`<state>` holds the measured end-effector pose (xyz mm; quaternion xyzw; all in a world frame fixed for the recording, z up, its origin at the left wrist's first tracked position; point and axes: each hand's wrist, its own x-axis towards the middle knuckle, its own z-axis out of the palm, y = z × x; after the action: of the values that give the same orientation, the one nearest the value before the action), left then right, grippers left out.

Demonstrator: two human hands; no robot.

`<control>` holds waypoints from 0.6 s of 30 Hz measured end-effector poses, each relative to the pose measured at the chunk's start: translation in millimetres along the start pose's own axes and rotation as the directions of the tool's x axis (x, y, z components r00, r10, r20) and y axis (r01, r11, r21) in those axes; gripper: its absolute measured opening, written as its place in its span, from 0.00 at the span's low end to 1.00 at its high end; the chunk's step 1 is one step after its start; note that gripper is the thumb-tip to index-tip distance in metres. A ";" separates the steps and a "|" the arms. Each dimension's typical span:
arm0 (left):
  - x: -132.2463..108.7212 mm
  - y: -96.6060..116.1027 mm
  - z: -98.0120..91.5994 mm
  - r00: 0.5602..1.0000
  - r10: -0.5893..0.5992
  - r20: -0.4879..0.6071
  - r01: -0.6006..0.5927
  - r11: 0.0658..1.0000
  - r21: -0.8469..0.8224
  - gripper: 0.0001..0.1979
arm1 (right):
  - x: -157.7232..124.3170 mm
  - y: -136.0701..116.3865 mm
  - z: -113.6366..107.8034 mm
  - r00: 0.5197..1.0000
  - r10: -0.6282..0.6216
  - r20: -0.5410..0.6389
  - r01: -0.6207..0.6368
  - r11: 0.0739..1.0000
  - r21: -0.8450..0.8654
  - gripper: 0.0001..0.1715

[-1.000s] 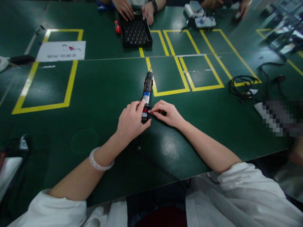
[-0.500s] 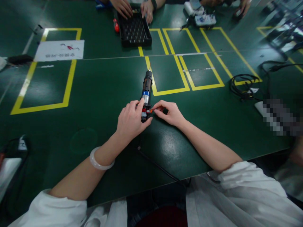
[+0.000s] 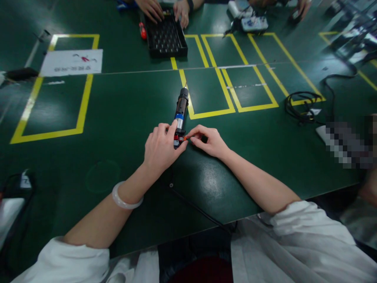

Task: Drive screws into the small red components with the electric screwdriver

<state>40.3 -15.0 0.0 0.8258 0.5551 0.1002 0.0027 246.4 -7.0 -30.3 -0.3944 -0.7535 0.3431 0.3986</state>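
A slim black and silver motor-like tool with a blue band lies on the green table, its thin tip pointing away from me. My left hand grips its near end, fingers over the top and thumb at the near side. Red and orange parts show at that end, between my hands. My right hand is closed in a pinch at the orange bit on the tool's right side. The fingertips cover most of what they touch there.
Beyond the tool, another person's hands are at a black tray, with a red-handled tool beside it. A white sheet lies left. Coiled black cable lies right; another cable crosses the near edge.
The view has shifted slightly. My left hand and the tool have moved a little to the left; my right hand keeps its pinch beside the tool.
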 end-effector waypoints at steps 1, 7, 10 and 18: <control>0.3 -0.4 0.1 1.000 0.001 0.003 -0.001 1.000 -0.004 0.35 | 0.2 -0.2 -0.1 1.000 -0.002 0.005 0.002 1.000 0.000 0.07; 1.8 -6.0 -2.3 0.999 0.009 0.038 -0.009 1.000 0.009 0.36 | 1.1 0.4 0.6 1.000 -0.012 0.008 0.012 1.000 0.016 0.06; 2.4 -12.8 -4.4 0.999 0.006 0.051 -0.007 1.000 0.029 0.36 | 1.4 2.3 1.3 1.000 -0.003 0.004 0.003 1.000 0.023 0.07; 11.0 -57.9 -14.9 0.978 -0.185 0.093 0.186 0.983 0.008 0.38 | 0.9 5.2 0.5 0.999 0.038 0.011 -0.039 0.999 0.035 0.07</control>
<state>-11.3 15.8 9.7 0.7742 0.6289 0.0611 0.0384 247.3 -4.0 -34.5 -0.3999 -0.7419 0.3659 0.3947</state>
